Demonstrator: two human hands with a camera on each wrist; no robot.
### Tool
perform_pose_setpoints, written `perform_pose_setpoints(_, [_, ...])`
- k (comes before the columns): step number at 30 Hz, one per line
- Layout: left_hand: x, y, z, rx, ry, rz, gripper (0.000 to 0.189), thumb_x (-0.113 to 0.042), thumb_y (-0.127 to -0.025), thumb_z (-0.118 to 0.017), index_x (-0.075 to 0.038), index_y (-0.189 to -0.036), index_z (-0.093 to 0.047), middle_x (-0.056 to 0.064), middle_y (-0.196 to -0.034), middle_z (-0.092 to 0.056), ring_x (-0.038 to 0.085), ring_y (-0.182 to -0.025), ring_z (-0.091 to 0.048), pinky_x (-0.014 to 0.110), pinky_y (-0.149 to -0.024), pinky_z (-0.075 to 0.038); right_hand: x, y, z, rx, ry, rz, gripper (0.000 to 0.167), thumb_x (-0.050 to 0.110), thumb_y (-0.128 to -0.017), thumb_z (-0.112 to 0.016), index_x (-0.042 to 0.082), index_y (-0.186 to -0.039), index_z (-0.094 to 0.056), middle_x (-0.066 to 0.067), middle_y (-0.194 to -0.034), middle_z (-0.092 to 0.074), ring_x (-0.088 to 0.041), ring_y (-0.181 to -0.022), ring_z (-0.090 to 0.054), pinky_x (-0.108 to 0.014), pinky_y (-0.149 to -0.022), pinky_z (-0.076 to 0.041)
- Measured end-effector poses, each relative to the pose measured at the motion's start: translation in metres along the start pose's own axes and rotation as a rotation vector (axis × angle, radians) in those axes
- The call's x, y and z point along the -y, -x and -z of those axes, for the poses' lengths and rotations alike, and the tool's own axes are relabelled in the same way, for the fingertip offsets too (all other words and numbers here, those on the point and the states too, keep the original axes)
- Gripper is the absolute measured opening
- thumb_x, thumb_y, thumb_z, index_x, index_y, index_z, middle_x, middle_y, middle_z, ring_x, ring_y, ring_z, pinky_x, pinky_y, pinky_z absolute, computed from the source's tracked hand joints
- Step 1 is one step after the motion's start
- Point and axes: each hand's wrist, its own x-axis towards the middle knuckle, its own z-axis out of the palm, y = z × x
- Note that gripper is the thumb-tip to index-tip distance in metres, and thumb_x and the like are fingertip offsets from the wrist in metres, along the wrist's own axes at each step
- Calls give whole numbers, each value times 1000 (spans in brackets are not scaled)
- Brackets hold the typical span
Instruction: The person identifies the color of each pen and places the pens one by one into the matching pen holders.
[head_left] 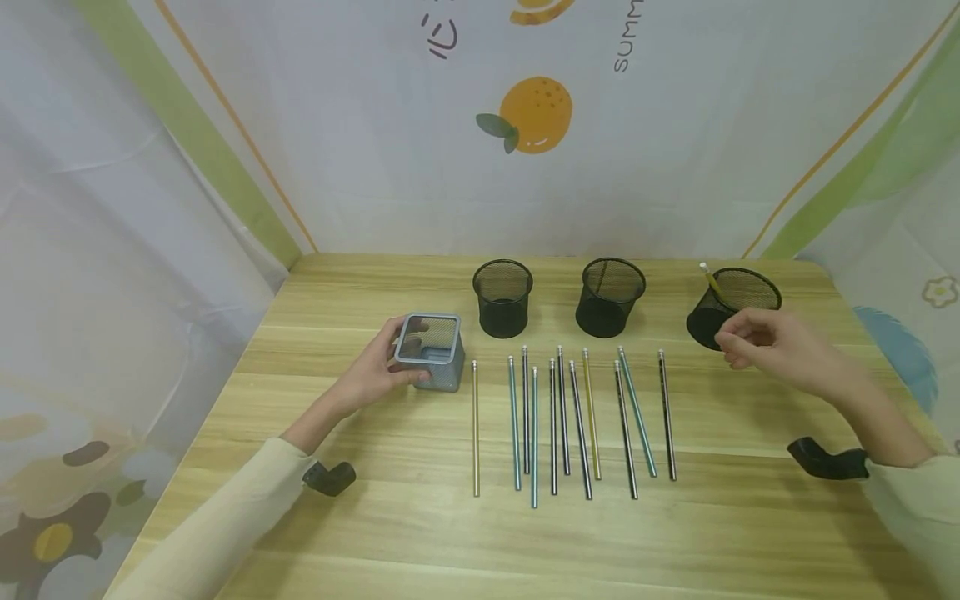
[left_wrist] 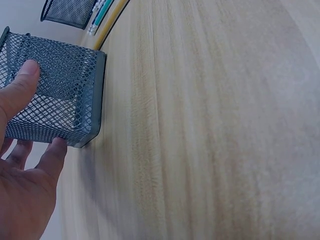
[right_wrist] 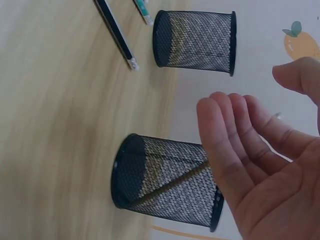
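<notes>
My left hand (head_left: 367,375) grips a grey square mesh pen holder (head_left: 447,377), thumb on the near side and fingers around the far side. In the left wrist view the thumb lies against the mesh wall of this pen holder (left_wrist: 65,65). My right hand (head_left: 787,346), holding nothing, hovers beside the rightmost black round mesh pen holder (head_left: 708,321). A yellow pencil (head_left: 712,282) leans inside that one, its eraser end above the rim. Fingers loosely bent and thumb apart, the right hand (right_wrist: 270,175) overlaps the rim in the right wrist view.
Two more black round pen holders, one on the left (head_left: 504,317) and one in the middle (head_left: 602,317), stand along the table's back. Several pencils lie in a loose row in front: yellow (head_left: 476,433), teal (head_left: 514,433) and black (head_left: 667,425). A printed curtain (head_left: 405,167) hangs behind the table (head_left: 420,517).
</notes>
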Motion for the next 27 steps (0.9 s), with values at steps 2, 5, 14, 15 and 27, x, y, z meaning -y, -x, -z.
perform_pose_setpoints(2, [0, 0, 0, 1, -6, 0, 83, 9, -86, -77, -4, -152, -28, 19, -153, -35, 47, -135, -42, 52, -106, -47, 0, -1, -3, 23, -6, -3, 14, 13, -103, -63, 1, -108, -66, -5, -86, -69, -17, -73, -69, -27, -65, -60])
perform_pose_setpoints(5, [-1, 0, 0, 0, -8, 1, 83, 9, -86, -77, -4, -152, -29, 19, -153, -36, 48, -135, -42, 53, -106, -47, 1, -3, -6, 40, -17, -21, 17, 16, -103, -65, 0, -108, -67, -9, -88, -69, -21, -73, -70, -29, -67, -60])
perform_pose_setpoints(14, [-1, 1, 0, 2, -1, 1, 83, 10, -86, -76, -3, -152, -28, 20, -153, -35, 48, -136, -40, 53, -107, -46, 1, -11, -20, 104, -114, -133, 33, 25, -103, -65, -7, -108, -64, -17, -89, -67, -30, -78, -70, -39, -72, -64])
perform_pose_setpoints(15, [-1, 1, 0, 1, 0, 0, 83, 10, -86, -76, -3, -152, -28, 20, -153, -35, 48, -136, -40, 53, -107, -46, 1, -12, -22, 110, -122, -138, 34, 25, -103, -65, -8, -109, -64, -17, -89, -67, -30, -79, -70, -39, -72, -64])
perform_pose_setpoints(27, [-1, 0, 1, 7, 4, -3, 82, 11, -86, -76, -2, -152, -29, 20, -153, -35, 47, -137, -39, 55, -107, -46, -5, -19, -45, 152, -236, -246, 34, 21, -101, -66, -11, -111, -61, -16, -91, -67, -30, -82, -71, -36, -72, -64])
